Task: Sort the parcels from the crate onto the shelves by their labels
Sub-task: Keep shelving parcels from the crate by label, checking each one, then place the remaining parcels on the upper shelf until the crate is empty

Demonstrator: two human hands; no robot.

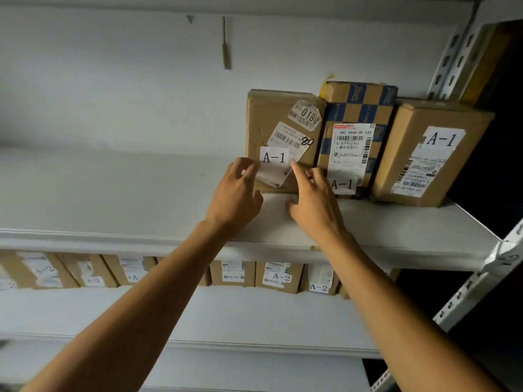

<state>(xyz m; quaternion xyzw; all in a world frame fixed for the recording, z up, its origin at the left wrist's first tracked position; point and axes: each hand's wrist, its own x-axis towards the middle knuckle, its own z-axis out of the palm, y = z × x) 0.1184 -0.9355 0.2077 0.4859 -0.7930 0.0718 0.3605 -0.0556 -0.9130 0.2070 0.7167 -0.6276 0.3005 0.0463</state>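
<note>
An upright brown parcel (283, 140) labelled A-1 is stood at the left end of a row on the upper shelf (396, 227), flanked at its lower corners by the left hand (236, 193) and right hand (314, 202), fingers relaxed and touching it, not gripping.

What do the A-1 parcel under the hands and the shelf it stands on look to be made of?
The brown A-1 parcel under the left hand and right hand looks like matte corrugated cardboard: creased corners, paper labels stuck on. The white upper shelf looks like painted sheet metal: smooth, with a folded front lip and a slotted upright.
</note>
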